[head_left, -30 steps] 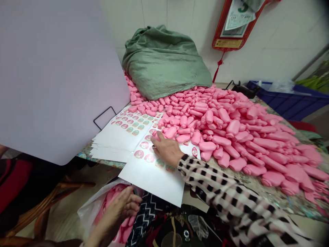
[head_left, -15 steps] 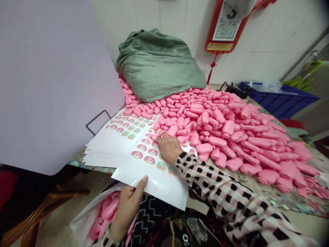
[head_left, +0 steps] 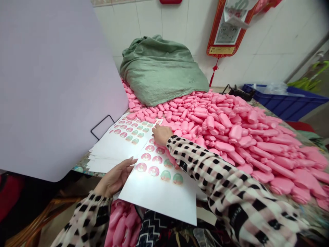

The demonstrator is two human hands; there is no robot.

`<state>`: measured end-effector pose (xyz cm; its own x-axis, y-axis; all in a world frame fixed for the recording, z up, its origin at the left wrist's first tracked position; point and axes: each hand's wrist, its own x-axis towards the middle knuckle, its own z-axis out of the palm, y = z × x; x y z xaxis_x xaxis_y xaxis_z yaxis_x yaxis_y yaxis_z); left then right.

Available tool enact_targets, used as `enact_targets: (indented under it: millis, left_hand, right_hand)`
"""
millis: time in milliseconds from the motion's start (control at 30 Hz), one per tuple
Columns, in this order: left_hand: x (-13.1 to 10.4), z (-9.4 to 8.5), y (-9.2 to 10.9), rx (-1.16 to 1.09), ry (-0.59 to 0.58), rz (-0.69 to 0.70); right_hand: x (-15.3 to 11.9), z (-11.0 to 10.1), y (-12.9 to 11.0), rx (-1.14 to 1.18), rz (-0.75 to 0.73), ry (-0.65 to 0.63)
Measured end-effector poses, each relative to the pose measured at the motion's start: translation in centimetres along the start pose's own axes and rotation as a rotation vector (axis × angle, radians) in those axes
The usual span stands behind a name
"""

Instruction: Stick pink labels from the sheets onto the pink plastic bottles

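Note:
A white sheet of stickers (head_left: 156,192) with rows of pink and green round-topped labels lies slanted over the table's near edge. My left hand (head_left: 117,178) is beside its left edge, fingers stretched out and fingertips close to the paper. Farther up, my right hand (head_left: 163,134) rests over the sheet's far part with bent fingers; what they hold, if anything, is hidden. My right forearm crosses the sheet's right side. Pink plastic bottles (head_left: 236,132) are heaped around the far and right sides, a few lying against the sheet under my forearm.
A stack of similar sheets (head_left: 110,151) lies to the left, next to a large pale panel (head_left: 56,85). Behind the heap is a green cloth sack (head_left: 164,72). A blue crate (head_left: 288,103) stands back right. More pink bottles (head_left: 123,223) sit below the table edge.
My left hand has let go of the sheet's near edge and moved up to its left side. My right hand has moved farther up the sheet. The view has shifted slightly.

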<state>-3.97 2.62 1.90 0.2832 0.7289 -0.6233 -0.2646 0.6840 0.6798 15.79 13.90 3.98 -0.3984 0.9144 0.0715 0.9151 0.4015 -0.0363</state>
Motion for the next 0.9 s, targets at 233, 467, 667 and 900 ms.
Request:
enact_targets:
  millis: [233, 467, 667, 900]
  left_hand:
    - [4.8, 1.9, 1.6, 0.33, 0.099, 0.136]
    - [6.0, 2.6, 1.5, 0.34, 0.11, 0.282]
    - [5.9, 2.6, 1.6, 0.358, 0.114, 0.277]
    - [6.0, 2.8, 1.8, 0.36, 0.173, 0.272]
  right_hand:
    - [2.4, 1.9, -0.9, -0.009, 0.088, -0.078]
    - [2.2, 2.3, -1.3, 0.025, 0.085, -0.09]
    - [2.2, 2.3, -1.9, 0.022, 0.078, -0.107]
    - [2.4, 3.0, -0.4, -0.025, 0.125, -0.131]
